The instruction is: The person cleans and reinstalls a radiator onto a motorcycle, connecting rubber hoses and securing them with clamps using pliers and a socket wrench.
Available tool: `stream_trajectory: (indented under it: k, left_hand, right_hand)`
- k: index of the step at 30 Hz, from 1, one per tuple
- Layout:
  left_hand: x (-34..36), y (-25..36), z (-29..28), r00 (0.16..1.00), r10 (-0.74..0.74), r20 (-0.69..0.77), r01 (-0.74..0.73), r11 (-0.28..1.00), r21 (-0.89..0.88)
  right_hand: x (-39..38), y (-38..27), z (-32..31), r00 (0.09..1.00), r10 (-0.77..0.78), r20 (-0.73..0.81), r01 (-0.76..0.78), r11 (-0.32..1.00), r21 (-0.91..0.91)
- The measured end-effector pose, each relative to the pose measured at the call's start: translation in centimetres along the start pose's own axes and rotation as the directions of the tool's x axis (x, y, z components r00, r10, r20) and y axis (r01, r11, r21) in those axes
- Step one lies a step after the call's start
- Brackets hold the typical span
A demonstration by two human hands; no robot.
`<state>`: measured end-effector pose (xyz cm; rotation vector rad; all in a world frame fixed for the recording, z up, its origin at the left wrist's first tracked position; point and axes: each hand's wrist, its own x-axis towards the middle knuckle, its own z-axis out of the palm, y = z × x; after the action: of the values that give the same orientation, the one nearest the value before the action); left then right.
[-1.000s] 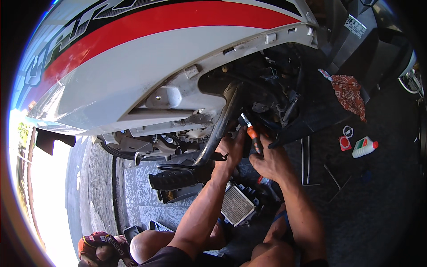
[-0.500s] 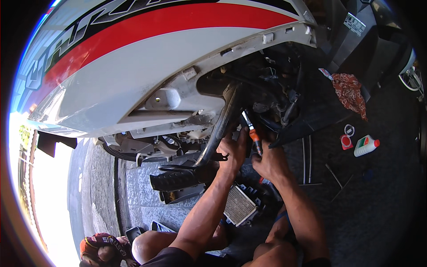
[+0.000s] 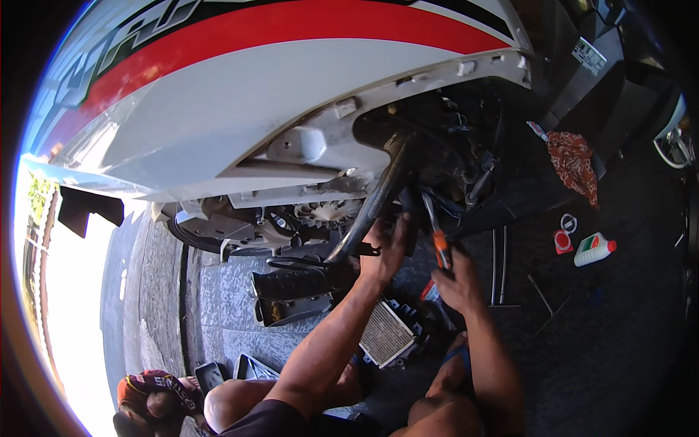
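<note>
My right hand (image 3: 459,280) is closed round a hand tool (image 3: 441,250) with an orange-and-black handle and a bright metal shaft. The shaft's far end points up into the dark underside of a scooter, beside a bent metal frame tube (image 3: 375,193). My left hand (image 3: 386,251) is raised just below that tube, its fingers bent against a dark part that I cannot make out. Above both hands hangs the white body panel (image 3: 218,109) with a red stripe. Dark hoses and wiring (image 3: 466,171) fill the opening under it.
A small radiator (image 3: 387,333) lies below my forearms, with a black ribbed rubber part (image 3: 291,295) to its left. On the right lie a white bottle (image 3: 595,249), a red cloth (image 3: 571,164) and a T-handle wrench (image 3: 542,295). Another person (image 3: 156,400) crouches at lower left.
My right hand has moved down and slightly right with the tool, drawing it away from my left hand. The left hand stays near the frame tube. The view has shifted slightly.
</note>
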<state>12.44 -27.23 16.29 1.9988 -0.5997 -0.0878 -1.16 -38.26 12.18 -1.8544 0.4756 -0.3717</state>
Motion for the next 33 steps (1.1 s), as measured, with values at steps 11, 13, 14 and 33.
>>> stream_trajectory:
  k: [11, 13, 14, 33]
  left_hand:
    - [-6.0, -6.0, -6.3, 0.784, 0.056, 0.618, -0.251, 0.939, 0.233]
    - [-8.1, -8.0, -8.3, 0.713, 0.188, 0.675, -0.422, 0.884, 0.2]
    - [-8.8, -8.5, -9.0, 0.696, 0.169, 0.697, -0.424, 0.881, 0.21]
    - [-27.1, -22.9, -8.2, 0.965, -0.233, 0.122, 0.162, 0.892, 0.423]
  right_hand:
    - [-19.6, 18.5, -6.1, 0.859, 0.493, -0.138, -0.452, 0.604, -0.656]
    - [-20.7, 18.6, -6.6, 0.898, 0.399, -0.186, -0.389, 0.521, -0.76]
    - [-21.2, 18.3, -6.9, 0.935, 0.288, -0.207, -0.327, 0.477, -0.816]
    - [-2.6, -9.0, 0.6, 0.879, 0.257, 0.401, 0.065, 0.769, -0.636]
